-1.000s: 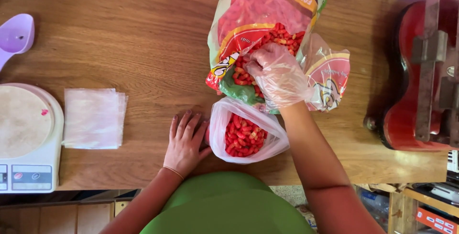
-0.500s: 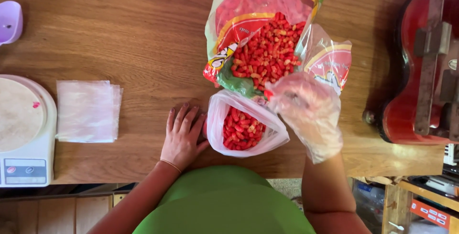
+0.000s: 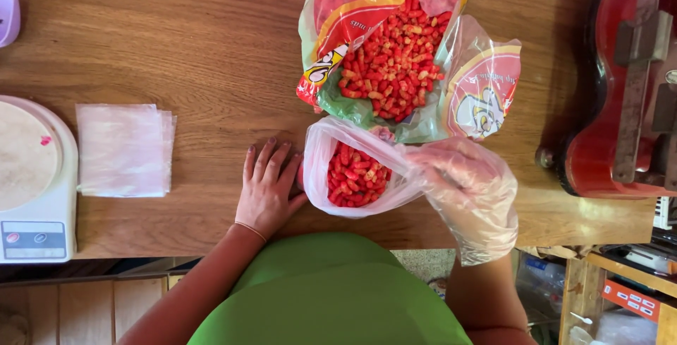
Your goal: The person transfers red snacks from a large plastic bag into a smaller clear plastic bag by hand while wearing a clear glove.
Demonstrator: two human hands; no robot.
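View: just one camera, worn on the person's head
Facing: it looked pretty much straight down at the wooden table (image 3: 197, 42), with the person's green top at the bottom edge
Distance: close, about arm's reach, so the table filled most of the frame
Edges: scale (image 3: 32, 183) cut off on the left, red machine (image 3: 620, 91) cut off on the right
Overlap: nothing shared, there was no second view

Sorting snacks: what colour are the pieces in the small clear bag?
Red snack pieces, seen in the head view.
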